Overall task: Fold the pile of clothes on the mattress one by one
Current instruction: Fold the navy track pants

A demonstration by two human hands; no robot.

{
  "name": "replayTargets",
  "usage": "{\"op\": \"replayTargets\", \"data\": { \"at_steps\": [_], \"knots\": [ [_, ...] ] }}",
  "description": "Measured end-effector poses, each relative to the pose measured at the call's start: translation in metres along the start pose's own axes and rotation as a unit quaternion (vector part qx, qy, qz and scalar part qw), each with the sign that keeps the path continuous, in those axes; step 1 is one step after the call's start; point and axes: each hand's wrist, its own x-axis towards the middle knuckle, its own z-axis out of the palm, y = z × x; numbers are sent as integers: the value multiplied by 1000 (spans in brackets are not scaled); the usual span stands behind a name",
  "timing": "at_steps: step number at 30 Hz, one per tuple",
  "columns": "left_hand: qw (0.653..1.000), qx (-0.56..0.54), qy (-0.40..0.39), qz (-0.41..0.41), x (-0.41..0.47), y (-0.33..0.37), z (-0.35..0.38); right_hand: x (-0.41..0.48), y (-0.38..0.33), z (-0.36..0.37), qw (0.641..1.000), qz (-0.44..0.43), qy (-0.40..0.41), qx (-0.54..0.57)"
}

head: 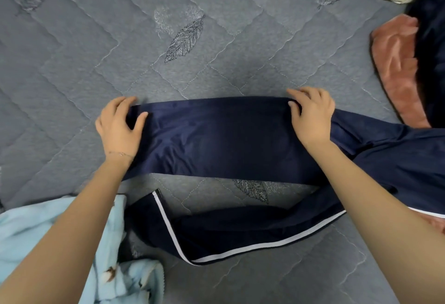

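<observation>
At your left arm lies a bunched pale blue garment (36, 243). Your left hand (118, 126) pinches the left end of the navy trousers (221, 137), thumb on top — one leg stretched flat across the grey mattress (216, 38), the white-striped leg nearer you. Your right hand (310, 115) grips the stretched leg's far edge; a pink cloth (397, 67) lies beyond
</observation>
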Motion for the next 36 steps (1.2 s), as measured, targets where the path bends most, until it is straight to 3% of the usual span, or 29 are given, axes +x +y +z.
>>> {"op": "replayTargets", "data": {
  "at_steps": [6, 9, 11, 14, 18, 21, 23, 26, 30, 36],
  "knots": [
    [996, 39, -76, 38, -36, -3, 22, -35, -3, 10, 1000, -1, -4, 5],
    [979, 82, -171, 70, -58, -4, 33, -63, -3, 19, 996, 29, -81, 2],
    [965, 109, -235, 41, -70, -7, 39, -79, 1, 26, 987, 44, -152, -28],
    [969, 111, -221, 28, -84, -4, 38, -91, 7, 29, 984, 28, -175, -36],
    [970, 46, -202, 131, -107, 7, 24, -103, 7, 23, 984, 7, -175, -6],
    [941, 12, -278, 193, -129, 1, 9, -120, 16, 12, 977, -15, -212, 6],
    [916, 50, -319, 239, -144, -11, 0, -131, 26, 2, 973, -35, -228, 20],
    [898, 109, -312, 290, -159, -36, -12, -144, 36, -9, 965, -61, -254, 10],
    [910, 136, -303, 249, -168, -52, -24, -151, 41, -16, 951, -54, -304, -17],
    [900, 115, -377, 184, -173, -49, -28, -170, 36, -24, 932, -63, -354, -42]
  ]
}}
